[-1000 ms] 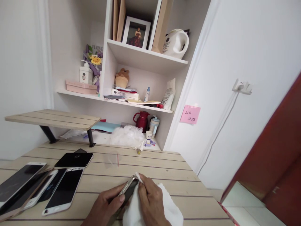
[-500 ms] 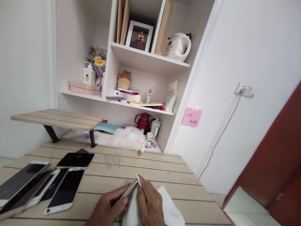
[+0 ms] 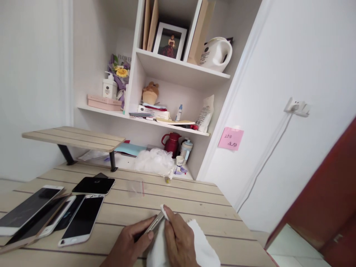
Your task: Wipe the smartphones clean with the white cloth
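We hold a phone (image 3: 152, 224) tilted over the near edge of the table (image 3: 211, 218); our left hand (image 3: 132, 241) wraps it, fingers closed along its side; our right hand (image 3: 178, 239) pinches a cloth (image 3: 203, 246) against its far corner, fingers narrow; more phones (image 3: 82, 220) lie to the left, well apart; a clear bag (image 3: 135, 188) lies far.

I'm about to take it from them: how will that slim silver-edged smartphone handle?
The slim silver-edged smartphone looks rigid, not floppy. Its polished metal edge, gripped by the left hand, is probably slippery. Being thin and flat, it would likely lie still rather than roll.
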{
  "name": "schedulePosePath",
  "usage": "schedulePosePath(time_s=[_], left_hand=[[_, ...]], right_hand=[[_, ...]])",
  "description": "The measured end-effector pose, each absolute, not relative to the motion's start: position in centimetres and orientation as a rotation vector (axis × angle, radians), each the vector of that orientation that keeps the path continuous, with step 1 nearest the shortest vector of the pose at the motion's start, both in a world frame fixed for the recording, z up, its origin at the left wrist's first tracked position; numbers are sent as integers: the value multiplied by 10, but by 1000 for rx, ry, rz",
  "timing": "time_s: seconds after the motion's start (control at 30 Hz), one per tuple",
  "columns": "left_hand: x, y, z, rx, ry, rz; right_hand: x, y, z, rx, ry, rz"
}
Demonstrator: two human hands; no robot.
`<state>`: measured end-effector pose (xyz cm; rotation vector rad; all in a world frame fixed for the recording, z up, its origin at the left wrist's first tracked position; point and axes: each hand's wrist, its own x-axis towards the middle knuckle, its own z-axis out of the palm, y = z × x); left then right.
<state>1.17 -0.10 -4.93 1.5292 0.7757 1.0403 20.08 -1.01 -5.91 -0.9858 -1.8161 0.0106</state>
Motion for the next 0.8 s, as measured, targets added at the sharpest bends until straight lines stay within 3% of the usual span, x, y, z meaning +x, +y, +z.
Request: schedulePosePath(time_s=[0.57,0.8], left_hand=[[9,4,-62,1668,794,1087],[9,4,-60,1694,816,1043]], right_hand=[[200,-10,-46,-1190,-1703,138],[199,-19,-69,-1000,-1820,-321]])
